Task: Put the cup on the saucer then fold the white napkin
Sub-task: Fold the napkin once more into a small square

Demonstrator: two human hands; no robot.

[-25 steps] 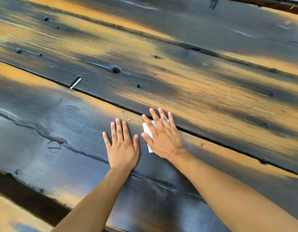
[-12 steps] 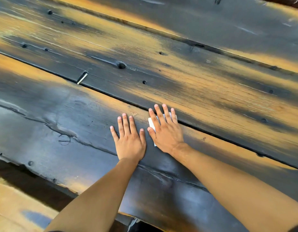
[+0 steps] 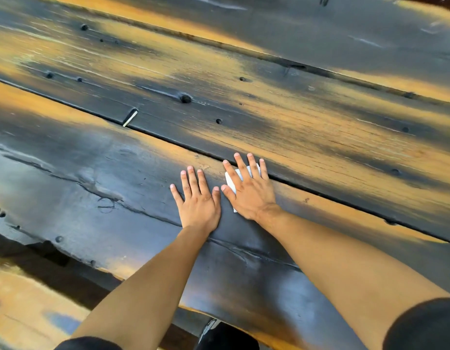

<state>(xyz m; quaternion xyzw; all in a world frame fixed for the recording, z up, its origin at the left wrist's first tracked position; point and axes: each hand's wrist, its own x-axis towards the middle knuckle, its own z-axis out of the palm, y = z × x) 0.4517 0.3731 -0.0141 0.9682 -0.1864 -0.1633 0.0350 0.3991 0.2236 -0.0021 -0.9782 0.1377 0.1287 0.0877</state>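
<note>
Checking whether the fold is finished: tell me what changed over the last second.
Nothing visibly changed on the table; only the camera view shifted a little. The right hand stays flat on the folded white napkin, the left hand stays flat on the wooden table beside it. Nothing was taken hold of or let go.

White napkin (image 3: 231, 181); table (image 3: 320, 127) blk (orange streaks).

White napkin (image 3: 231, 179) mostly hidden under the flat right hand (image 3: 251, 190), only slivers showing.
</note>
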